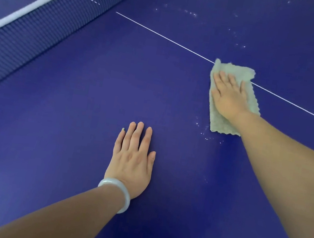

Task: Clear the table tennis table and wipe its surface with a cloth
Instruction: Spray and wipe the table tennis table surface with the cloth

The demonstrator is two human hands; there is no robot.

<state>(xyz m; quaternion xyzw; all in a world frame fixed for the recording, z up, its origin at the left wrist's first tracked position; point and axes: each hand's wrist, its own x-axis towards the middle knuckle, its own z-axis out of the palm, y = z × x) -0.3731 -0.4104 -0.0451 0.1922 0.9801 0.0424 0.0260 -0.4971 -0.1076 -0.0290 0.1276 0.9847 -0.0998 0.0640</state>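
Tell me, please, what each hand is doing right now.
Left hand: open, flat on the blue table tennis table.
Right hand: open, pressing the pale green fluffy cloth.

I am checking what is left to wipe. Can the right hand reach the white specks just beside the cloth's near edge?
Probably yes. The specks lie on the bare table right by the cloth, which the right hand presses flat; nothing lies between.

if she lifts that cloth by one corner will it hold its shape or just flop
Probably flop: the cloth looks thin and fuzzy, with wavy edges, lying flat under the right hand. Likely light too. On the smooth table it should slide easily when pushed.
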